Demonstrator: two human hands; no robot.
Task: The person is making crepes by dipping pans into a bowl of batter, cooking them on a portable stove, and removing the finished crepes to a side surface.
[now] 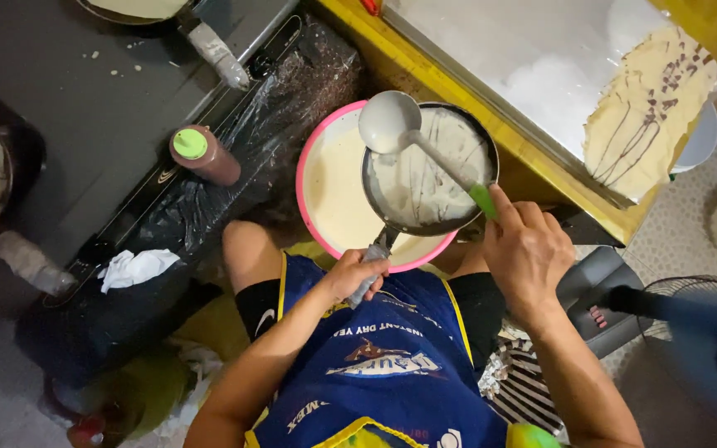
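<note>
My left hand grips the handle of a small dark frying pan, held over a pink-rimmed bowl of pale batter. The pan is coated with a thin layer of batter with dark streaks. My right hand holds the green handle of a white ladle; the ladle's cup rests at the pan's far rim, its handle lying across the pan. Both hands sit just above my lap and blue apron.
A brown squeeze bottle with a green cap stands on a black plastic-covered surface at left. A thin crepe with chocolate lines lies on a white-topped, yellow-edged counter. A crumpled tissue lies lower left; a fan is at right.
</note>
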